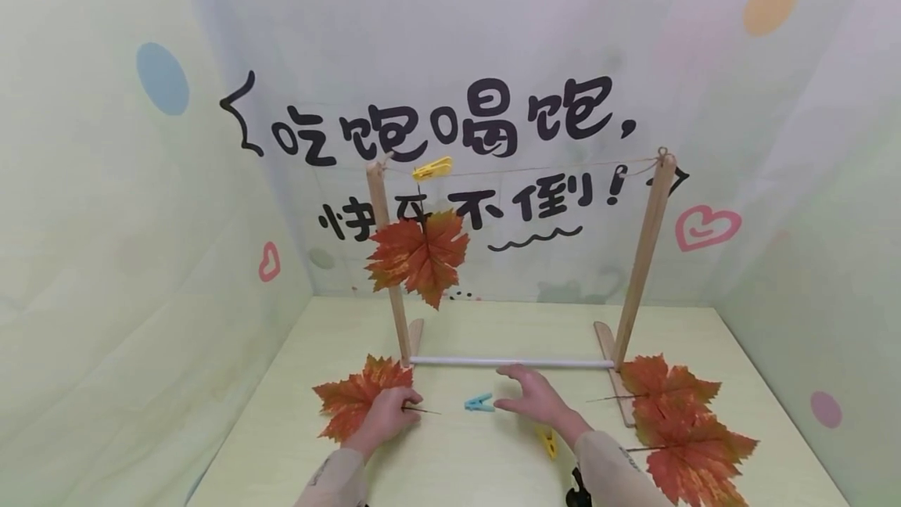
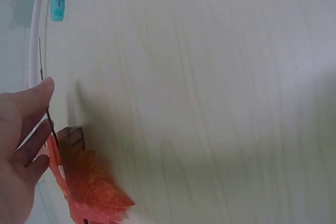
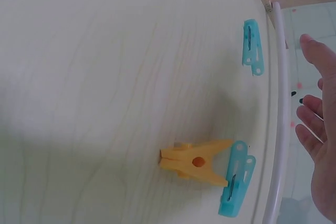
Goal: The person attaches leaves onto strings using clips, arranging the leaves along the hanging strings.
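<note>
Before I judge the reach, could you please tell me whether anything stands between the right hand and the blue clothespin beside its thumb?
Nothing visible does: in the head view, no object shows between the right hand and the blue clothespin. The white rod lies beyond the clothespin, off that path.

The left grip (image 1: 385, 415) curls in a pinch near the left end of the white rod (image 1: 457, 361); the right grip (image 1: 540, 399), thumb and fingers parted, hovers near its middle.
</note>
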{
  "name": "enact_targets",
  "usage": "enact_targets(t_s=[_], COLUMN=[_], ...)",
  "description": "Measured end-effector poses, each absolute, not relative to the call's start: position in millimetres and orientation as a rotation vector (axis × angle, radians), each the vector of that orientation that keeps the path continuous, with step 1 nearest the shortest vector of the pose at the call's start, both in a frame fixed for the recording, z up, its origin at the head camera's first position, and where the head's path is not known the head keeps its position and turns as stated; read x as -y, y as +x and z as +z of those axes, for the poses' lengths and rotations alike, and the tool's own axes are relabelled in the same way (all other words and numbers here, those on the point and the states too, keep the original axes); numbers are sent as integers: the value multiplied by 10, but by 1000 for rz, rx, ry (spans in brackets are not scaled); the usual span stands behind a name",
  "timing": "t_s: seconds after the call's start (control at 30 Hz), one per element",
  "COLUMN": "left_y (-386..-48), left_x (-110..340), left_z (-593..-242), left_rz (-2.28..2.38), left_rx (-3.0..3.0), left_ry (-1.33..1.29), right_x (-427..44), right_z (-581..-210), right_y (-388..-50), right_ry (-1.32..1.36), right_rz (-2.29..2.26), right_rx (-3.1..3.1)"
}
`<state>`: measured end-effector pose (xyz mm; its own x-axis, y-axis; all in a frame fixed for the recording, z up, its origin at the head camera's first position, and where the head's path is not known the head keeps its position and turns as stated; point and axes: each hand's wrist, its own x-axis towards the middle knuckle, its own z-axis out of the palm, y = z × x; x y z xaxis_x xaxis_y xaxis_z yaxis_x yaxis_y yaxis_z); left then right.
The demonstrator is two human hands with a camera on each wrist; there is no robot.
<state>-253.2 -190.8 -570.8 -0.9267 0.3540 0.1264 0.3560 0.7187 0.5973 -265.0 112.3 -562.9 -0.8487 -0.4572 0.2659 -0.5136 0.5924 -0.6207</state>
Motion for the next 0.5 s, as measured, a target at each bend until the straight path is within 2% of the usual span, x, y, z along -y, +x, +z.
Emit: enact_targets(t_s=[0.5], left_y=[-2572], left_x=[1899], left_z=[-5702], left_rz=[-960], left_rx=[2871], left_ry=[-624], right_x=[-1038], right_z=[-5642], right_y=[-2595], right_ry=[808], right_rz=[1094], right_rx=[2739])
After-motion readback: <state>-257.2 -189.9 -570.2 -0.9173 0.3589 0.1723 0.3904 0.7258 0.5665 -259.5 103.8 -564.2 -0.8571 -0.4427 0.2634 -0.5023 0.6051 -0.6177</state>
